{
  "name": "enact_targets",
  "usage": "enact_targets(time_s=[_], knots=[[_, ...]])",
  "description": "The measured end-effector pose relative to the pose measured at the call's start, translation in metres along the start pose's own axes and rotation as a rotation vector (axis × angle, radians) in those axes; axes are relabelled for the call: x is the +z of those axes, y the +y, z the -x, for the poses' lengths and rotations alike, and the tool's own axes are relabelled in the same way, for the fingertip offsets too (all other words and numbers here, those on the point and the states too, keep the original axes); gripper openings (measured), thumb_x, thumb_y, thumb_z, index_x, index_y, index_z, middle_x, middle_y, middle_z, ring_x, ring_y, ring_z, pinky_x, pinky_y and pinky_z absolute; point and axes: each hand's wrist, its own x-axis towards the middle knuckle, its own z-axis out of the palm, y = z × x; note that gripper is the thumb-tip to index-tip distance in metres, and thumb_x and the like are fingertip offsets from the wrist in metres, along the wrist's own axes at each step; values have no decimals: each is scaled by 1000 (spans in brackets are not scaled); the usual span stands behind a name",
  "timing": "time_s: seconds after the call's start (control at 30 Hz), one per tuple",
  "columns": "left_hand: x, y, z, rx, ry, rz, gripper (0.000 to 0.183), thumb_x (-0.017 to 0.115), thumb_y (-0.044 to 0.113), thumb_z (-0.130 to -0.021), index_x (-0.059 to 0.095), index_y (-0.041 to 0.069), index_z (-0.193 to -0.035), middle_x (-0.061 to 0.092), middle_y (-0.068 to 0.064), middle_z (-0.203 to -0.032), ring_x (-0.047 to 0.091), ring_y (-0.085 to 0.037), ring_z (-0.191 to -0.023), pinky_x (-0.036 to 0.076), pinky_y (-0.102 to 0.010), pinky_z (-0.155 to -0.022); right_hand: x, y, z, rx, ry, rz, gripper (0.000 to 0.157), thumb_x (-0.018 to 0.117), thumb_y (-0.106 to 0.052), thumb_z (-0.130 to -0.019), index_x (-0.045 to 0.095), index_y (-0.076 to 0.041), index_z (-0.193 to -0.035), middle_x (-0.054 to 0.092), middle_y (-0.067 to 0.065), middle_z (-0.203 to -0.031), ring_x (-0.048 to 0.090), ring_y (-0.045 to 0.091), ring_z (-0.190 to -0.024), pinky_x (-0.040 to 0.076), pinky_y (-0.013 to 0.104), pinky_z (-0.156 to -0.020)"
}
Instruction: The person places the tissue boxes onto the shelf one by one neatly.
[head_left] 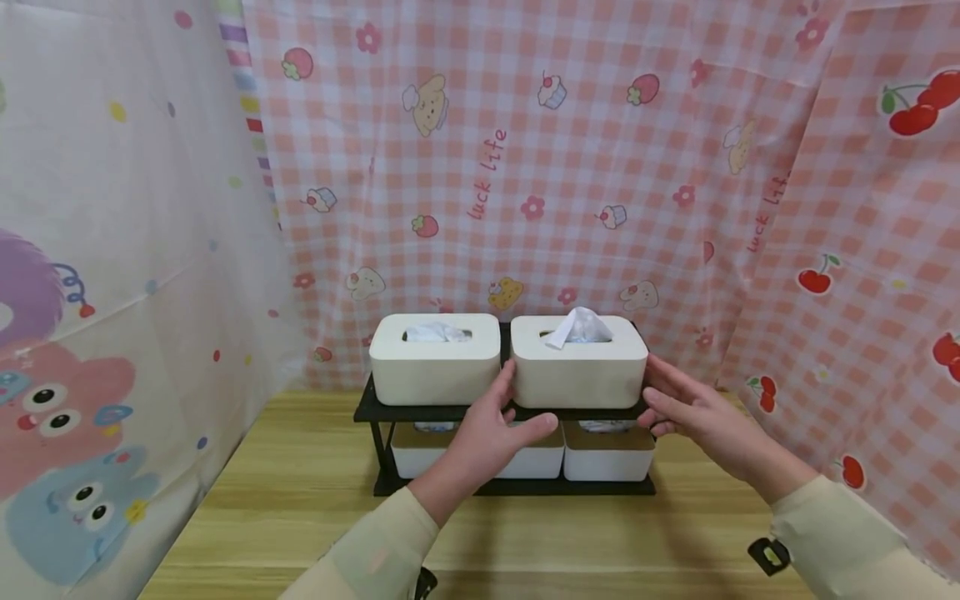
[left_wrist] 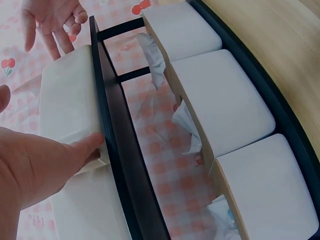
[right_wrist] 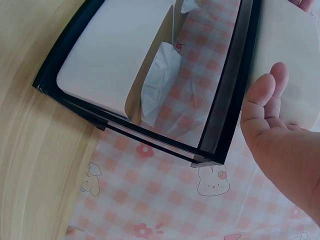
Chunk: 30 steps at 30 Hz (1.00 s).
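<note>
Two cream tissue boxes stand side by side on the upper shelf of a black two-tier rack (head_left: 364, 410). The right tissue box (head_left: 577, 383) has a tissue poking up from its slot; in the left tissue box (head_left: 435, 382) the tissue lies low. At the right box's left end is my left hand (head_left: 480, 442), fingertips in the gap between the boxes and thumb stretched out in front. My right hand (head_left: 697, 417) is at that box's right end, its fingers extended along the side. Seen from the right wrist, the right fingers (right_wrist: 260, 90) are slightly bent beside the box.
On the lower shelf sit three white boxes with wood-coloured lids, among them the right-hand one (head_left: 609, 463), tissues showing at their slots (left_wrist: 187, 127). The rack stands on a wooden table (head_left: 315, 500). A pink checked curtain (head_left: 480, 167) hangs close behind, with printed curtains at both sides.
</note>
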Motion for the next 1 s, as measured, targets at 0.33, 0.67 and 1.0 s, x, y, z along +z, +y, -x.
enact_targets(time_s=[0.33,0.67,1.0], knots=[[1,1,-4,-25,-13,13,105,78,43,-98,11,18,-174,18,-11,-180,24,-30,-165,30,-54,-131,-3,2,-5,17,-17,-8,77,47,-30,-116,0,-10,-173,3,22,-180,69,14,-112,59,26,-92],[4,1,-7,-47,-6,27,104,79,38,-98,12,15,-173,18,-12,-180,22,-30,-166,29,-53,-131,-3,2,-3,59,-7,16,80,48,-32,-115,-3,-10,-173,2,23,-180,70,11,-109,59,26,-92],[-9,-10,14,-30,-30,-83,104,79,48,-96,16,17,-173,23,-10,-179,28,-32,-164,33,-54,-129,-3,7,4,5,-12,86,78,50,-26,-115,2,-9,-173,5,25,-179,72,13,-109,59,29,-91]])
